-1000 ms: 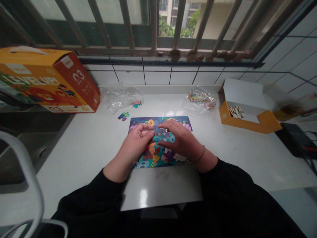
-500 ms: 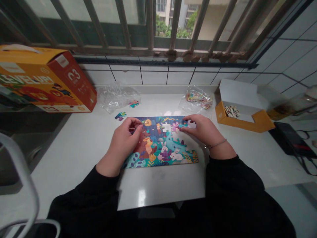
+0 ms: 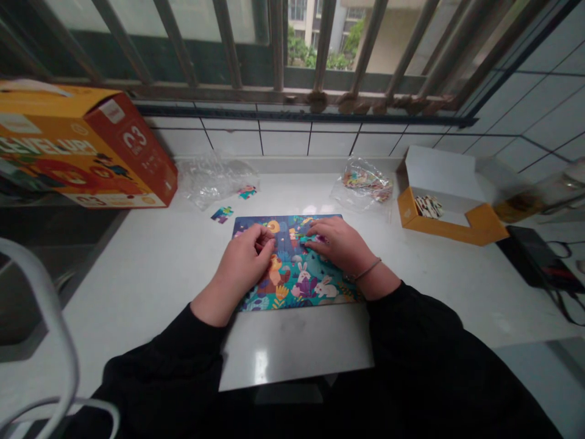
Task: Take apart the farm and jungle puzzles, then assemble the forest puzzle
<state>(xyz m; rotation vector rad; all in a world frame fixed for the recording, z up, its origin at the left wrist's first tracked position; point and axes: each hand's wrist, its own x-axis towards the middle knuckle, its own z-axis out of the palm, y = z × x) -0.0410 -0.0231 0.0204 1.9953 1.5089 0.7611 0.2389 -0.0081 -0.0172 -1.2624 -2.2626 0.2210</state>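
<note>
A colourful jigsaw puzzle with rabbits and plants lies on the white counter in front of me. Over its upper right part, my right hand pinches a teal puzzle piece at the spot where a white gap showed. My left hand rests over the puzzle's left side with its fingers curled and thumb against them; whatever may be between them is hidden. Beyond the puzzle's upper left corner, two loose puzzle pieces lie apart: one dark blue and green, the other teal and pink.
Crumpled clear plastic lies behind the loose pieces, beside a large orange box. At the back right are a bag of puzzle pieces and an open yellow box with pieces inside. A black device sits far right.
My right hand has moved left with the teal piece, from the puzzle's right edge to the gap. My left hand has shifted slightly right and its fingers have drawn closer together.
</note>
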